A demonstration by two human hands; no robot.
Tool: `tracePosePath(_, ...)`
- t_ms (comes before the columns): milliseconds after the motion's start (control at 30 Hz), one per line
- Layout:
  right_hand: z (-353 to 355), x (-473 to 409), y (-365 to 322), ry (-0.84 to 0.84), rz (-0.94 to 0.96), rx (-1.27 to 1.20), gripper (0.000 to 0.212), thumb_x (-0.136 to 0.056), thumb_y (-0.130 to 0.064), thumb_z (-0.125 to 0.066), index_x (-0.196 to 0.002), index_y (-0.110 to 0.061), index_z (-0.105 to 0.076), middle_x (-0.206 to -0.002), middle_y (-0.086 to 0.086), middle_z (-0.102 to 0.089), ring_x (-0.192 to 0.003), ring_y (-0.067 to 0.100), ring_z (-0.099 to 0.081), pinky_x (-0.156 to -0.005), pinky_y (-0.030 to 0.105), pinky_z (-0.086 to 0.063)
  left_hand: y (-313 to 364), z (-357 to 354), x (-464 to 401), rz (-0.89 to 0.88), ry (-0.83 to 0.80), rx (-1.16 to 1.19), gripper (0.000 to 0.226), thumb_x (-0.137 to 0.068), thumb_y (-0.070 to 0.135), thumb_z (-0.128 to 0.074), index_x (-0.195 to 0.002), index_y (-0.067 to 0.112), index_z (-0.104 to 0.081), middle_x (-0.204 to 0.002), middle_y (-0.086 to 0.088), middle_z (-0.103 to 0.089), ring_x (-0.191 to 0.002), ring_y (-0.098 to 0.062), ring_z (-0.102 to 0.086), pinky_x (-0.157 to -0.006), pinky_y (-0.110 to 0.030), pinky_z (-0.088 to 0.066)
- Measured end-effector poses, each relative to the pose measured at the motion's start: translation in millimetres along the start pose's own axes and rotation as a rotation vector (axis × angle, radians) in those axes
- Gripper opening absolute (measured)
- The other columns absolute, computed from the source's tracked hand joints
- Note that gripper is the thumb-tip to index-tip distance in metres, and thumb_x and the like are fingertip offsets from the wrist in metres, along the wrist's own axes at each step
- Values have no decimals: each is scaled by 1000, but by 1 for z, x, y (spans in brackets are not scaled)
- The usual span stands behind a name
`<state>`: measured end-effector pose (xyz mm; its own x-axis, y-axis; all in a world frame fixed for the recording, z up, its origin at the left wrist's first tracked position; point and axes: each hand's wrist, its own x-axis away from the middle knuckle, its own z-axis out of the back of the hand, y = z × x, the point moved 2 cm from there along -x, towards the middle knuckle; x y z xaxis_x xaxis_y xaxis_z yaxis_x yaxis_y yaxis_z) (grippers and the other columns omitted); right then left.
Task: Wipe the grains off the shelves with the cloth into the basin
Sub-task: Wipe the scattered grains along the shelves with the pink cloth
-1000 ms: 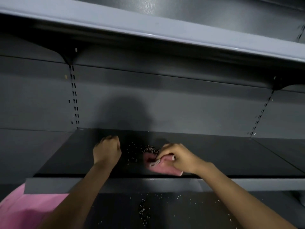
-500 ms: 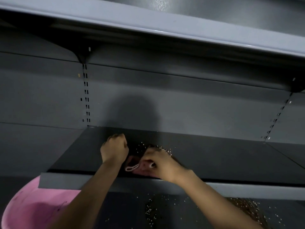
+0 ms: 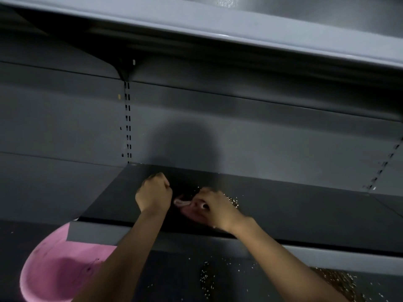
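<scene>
**Me:** Right hand [image 3: 214, 209] has its grip pinched round the pink cloth [image 3: 192, 211], which is pressed flat on the middle shelf [image 3: 305, 210]. My left hand [image 3: 154, 196] is a clenched fist holding nothing that I can see, resting on that same shelf just left of the cloth.

**Partner:** What worries you most from here?

**Me:** Biggest thing first: the pink basin [image 3: 61, 273] sits below the middle shelf and well off to its left end, partly tucked under the front lip. The cloth is nearer the middle. If I sweep straight towards me, I judge the grains [image 3: 232, 200] will drop past the lip and miss the basin altogether.

**Partner:** Landing where?

**Me:** On the lower shelf [image 3: 174, 280] beneath the middle one, where scattered grains [image 3: 206, 280] already lie, with a thicker patch further right.

**Partner:** Anything smaller?

**Me:** The little heap is just behind and right of my knuckles on the middle shelf. A quick stroke could flick it backwards, out of reach.

**Partner:** And what's in the basin?

**Me:** Only a few dark marks show on the pink inside; I can't make out any grains there.
</scene>
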<state>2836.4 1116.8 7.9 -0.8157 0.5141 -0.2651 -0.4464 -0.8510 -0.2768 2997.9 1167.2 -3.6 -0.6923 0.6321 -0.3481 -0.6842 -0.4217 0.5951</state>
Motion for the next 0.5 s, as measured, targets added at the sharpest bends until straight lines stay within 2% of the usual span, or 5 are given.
tracePosePath(100, 15, -7, 18, 124, -166, 74, 20, -89, -21, -58, -103, -11, -68, -106, 10, -59, -94, 27, -60, -77, 27, -41, -1, 3, 0, -25, -27, -34, 12, -87, 13, -55, -94, 18, -63, -97, -2, -64, -90, -21, -60, -67, -29, -42)
tracePosePath(167, 21, -6, 17, 197, -157, 48, 17, -87, -19, -59, -100, -11, -68, -102, 9, -61, -92, 26, -60, -76, 28, -41, -2, 7, -3, -96, -24, -85, 11, -88, 12, -54, -95, 17, -62, -96, -3, -64, -89, -21, -59, -71, -30, -43)
tracePosePath(333, -7, 7, -19, -75, 74, -170, 17, -84, -21, -68, -97, -12, -70, -97, 6, -63, -88, 15, -60, -77, 23, -43, -24, 21, -7, -138, -55, -197, 16, -86, 10, -50, -95, 16, -61, -97, -5, -64, -93, -24, -57, -73, -30, -40)
tracePosePath(433, -5, -2, -7, 44, -5, -40, 18, -85, -20, -64, -100, -10, -70, -103, 9, -63, -94, 23, -61, -78, 24, -40, -25, 23, -3, -165, -38, -145, 17, -86, 8, -49, -93, 18, -61, -94, -2, -63, -89, -20, -57, -71, -28, -39)
tracePosePath(500, 6, -5, 4, 117, -118, 46, 28, -85, -32, -61, -100, -9, -69, -103, 10, -61, -92, 26, -61, -75, 26, -40, -23, 22, -1, -225, -23, -122, 17, -86, 8, -49, -92, 18, -62, -93, 0, -63, -85, -18, -58, -70, -28, -43)
